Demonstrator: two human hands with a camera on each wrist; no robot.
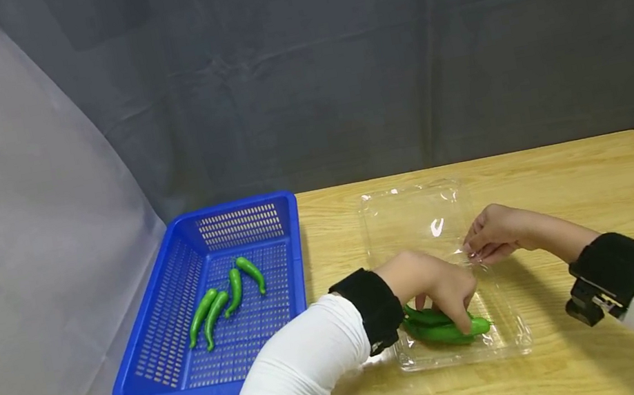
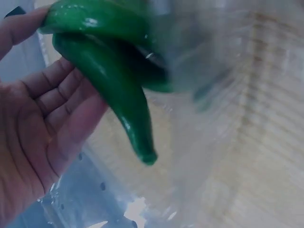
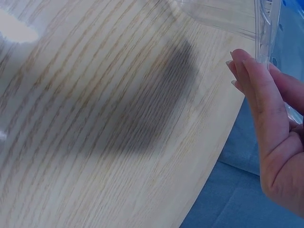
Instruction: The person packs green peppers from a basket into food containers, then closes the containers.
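A clear plastic clamshell box [image 1: 508, 342] lies open on the wooden table [image 1: 579, 181]. Green peppers [image 1: 448, 333] lie in its near half. My left hand [image 1: 441, 288] reaches down into that half, and its thumb and fingers hold the peppers [image 2: 118, 95]. In the left wrist view the left hand [image 2: 42, 123] has its fingers against a pepper's side. My right hand [image 1: 492, 235] pinches the edge of the clear lid [image 1: 414, 216] at the box's right side. The right wrist view has the right hand [image 3: 270, 118] beside the lid's rim [image 3: 263, 28].
A blue slotted basket [image 1: 243, 205] stands at the table's left, holding several more green peppers [image 1: 227, 298]. Grey cloth hangs behind and to the left. Bare table lies to the right of the box and in front of it.
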